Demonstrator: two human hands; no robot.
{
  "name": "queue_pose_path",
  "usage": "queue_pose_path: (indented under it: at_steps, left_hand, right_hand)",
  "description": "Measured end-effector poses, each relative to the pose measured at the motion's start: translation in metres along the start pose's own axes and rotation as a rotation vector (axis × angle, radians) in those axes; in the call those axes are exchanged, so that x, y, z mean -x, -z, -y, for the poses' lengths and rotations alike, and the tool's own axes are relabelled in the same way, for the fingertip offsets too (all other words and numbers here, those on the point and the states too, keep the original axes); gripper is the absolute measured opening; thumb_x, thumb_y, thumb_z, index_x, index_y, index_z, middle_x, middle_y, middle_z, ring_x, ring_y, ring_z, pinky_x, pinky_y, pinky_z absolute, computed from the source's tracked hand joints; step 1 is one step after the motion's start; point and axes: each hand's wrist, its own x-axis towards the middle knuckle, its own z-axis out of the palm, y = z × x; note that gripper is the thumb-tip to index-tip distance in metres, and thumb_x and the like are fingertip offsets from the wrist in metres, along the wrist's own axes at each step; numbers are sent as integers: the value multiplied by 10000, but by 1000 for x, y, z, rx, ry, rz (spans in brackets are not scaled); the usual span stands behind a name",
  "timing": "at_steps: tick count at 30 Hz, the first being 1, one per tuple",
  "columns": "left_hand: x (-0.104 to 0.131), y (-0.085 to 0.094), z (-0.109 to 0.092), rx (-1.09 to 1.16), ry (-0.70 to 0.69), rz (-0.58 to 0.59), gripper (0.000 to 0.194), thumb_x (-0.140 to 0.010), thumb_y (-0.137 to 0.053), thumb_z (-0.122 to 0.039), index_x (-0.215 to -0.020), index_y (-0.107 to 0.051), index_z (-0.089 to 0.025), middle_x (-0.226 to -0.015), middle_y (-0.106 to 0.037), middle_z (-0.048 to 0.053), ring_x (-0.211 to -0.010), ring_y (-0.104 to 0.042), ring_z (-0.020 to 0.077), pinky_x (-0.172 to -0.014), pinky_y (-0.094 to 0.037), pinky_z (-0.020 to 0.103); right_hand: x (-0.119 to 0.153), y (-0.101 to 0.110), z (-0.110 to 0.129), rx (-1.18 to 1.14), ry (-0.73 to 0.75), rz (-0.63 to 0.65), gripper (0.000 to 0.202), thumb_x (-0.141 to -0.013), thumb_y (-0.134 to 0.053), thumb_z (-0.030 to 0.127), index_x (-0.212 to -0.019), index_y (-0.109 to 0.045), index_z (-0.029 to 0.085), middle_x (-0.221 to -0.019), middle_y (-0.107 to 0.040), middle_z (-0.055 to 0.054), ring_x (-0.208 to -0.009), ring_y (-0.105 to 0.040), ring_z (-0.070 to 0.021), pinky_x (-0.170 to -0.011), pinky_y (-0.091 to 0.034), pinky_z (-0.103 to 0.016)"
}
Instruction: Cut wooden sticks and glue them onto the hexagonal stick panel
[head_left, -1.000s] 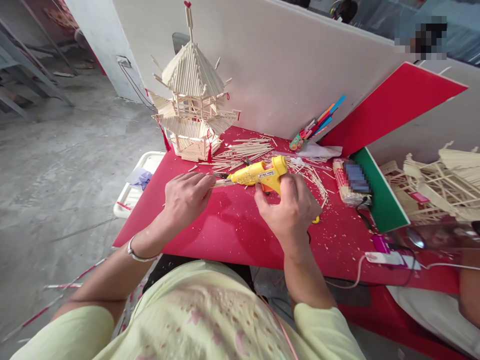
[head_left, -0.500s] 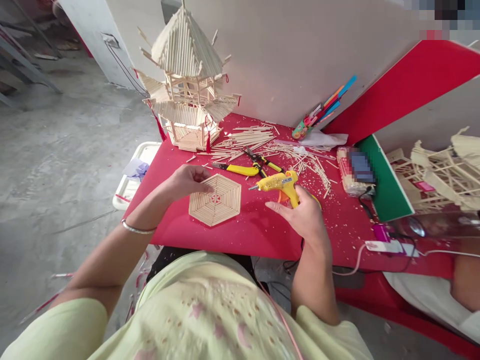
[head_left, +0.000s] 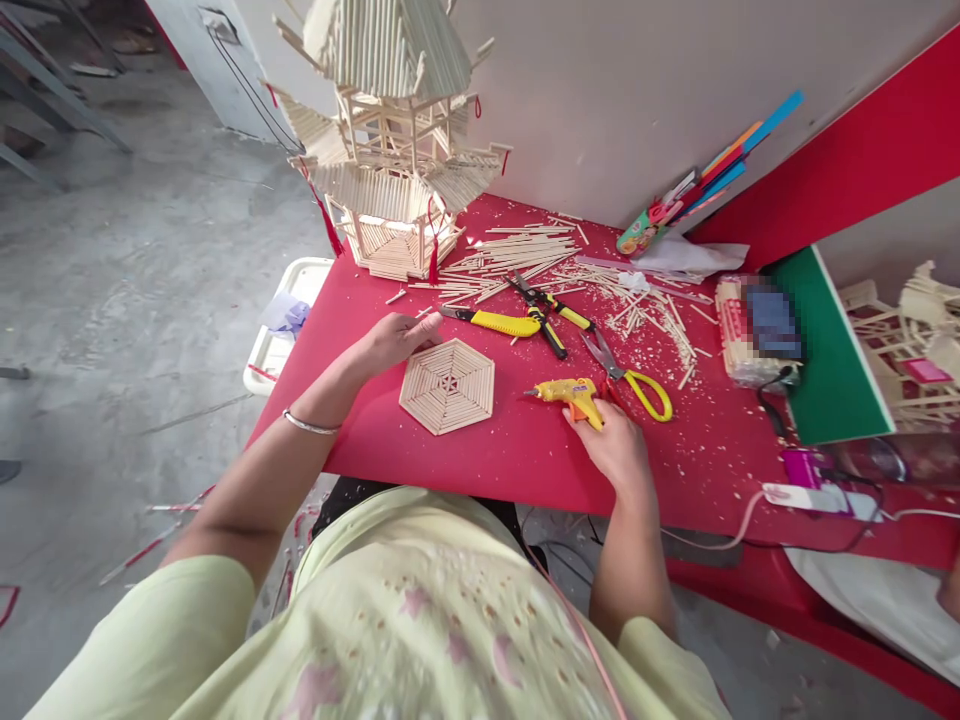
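My left hand (head_left: pixel 396 340) is over the red table, its fingers stretched toward the tip of a yellow utility knife (head_left: pixel 504 323). A flat hexagonal panel of thin wooden sticks (head_left: pixel 448 388) lies just below and right of those fingers, apart from them. My right hand (head_left: pixel 611 448) is wrapped round the handle of a yellow hot glue gun (head_left: pixel 571 392), held low at the tabletop with its nozzle pointing left toward the panel. Yellow-handled scissors (head_left: pixel 626 377) lie just beyond the gun. Black-and-yellow pliers (head_left: pixel 541 312) rest by the knife.
A stick-built pagoda (head_left: pixel 390 190) stands at the table's back left. Loose sticks (head_left: pixel 525 255) and crumbs spread across the back. Pens in a cup (head_left: pixel 641 232), a green board (head_left: pixel 825 350) and a power strip (head_left: pixel 817 500) are on the right. A white tray (head_left: pixel 259 365) sits left.
My left hand has come off the hexagonal panel, which now lies flat. My right hand has lowered the glue gun toward the table, uncovering the scissors. The view has shifted.
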Motion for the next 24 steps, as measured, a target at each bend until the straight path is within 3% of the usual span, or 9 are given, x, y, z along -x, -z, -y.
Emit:
queue_pose_path:
  at_steps: [2,7,12,16,19,22,24]
  left_hand:
    - [1,3,0,73,31,28,722,-916,-508,-799,-849,-794,-140,-875,-800,151,-793,-753,209,-728,-611,309]
    - [8,19,-6,106,-103,-232,603,-957,-564,-692,-938,-791,-134,-933,-803,141,-866,-757,194,-799,-604,294]
    - [13,34,3,-216,-71,-396,292,-882,-722,-424,-976,-811,-163,-910,-807,75,-757,-698,160,-729,-559,273]
    - [15,38,10,-423,-71,-365,229,-880,-642,-321,-942,-814,-182,-955,-810,51,-811,-697,176,-782,-536,283]
    - [17,37,8,-544,-47,-343,225,-883,-595,-280,-924,-802,-202,-953,-800,43,-835,-690,194,-714,-494,284]
    - [19,37,7,-668,12,-291,191,-865,-624,-295,-911,-793,-220,-955,-788,48,-836,-682,211,-628,-424,291]
    - [19,37,9,-730,53,-230,201,-859,-664,-364,-928,-790,-224,-951,-776,61,-848,-680,223,-616,-403,291]
  right_hand:
    - [1,-5,1,103,5,-50,430,-922,-618,566,-1107,-702,187,-966,-686,-86,-790,-592,-205,-642,-355,-281]
    - [4,-12,5,213,0,-71,449,-936,-639,489,-1256,-687,177,-1095,-697,-117,-868,-627,-225,-681,-388,-298]
    - [9,-10,13,314,-11,-71,452,-967,-602,418,-1331,-663,157,-1157,-689,-151,-930,-653,-252,-725,-456,-330]
    - [14,-1,23,398,9,-7,507,-969,-582,364,-1396,-631,96,-1266,-668,-212,-1092,-659,-324,-862,-519,-410]
    - [17,5,42,370,87,-133,492,-957,-588,305,-1404,-634,105,-1313,-670,-211,-1170,-650,-352,-949,-527,-464]
    - [20,3,74,176,244,-291,367,-1000,-572,296,-1317,-701,163,-1245,-723,-148,-1122,-684,-289,-990,-534,-417]
    - [24,-6,99,41,376,-239,299,-1028,-567,308,-1247,-737,196,-1163,-756,-100,-1045,-711,-233,-966,-551,-356]
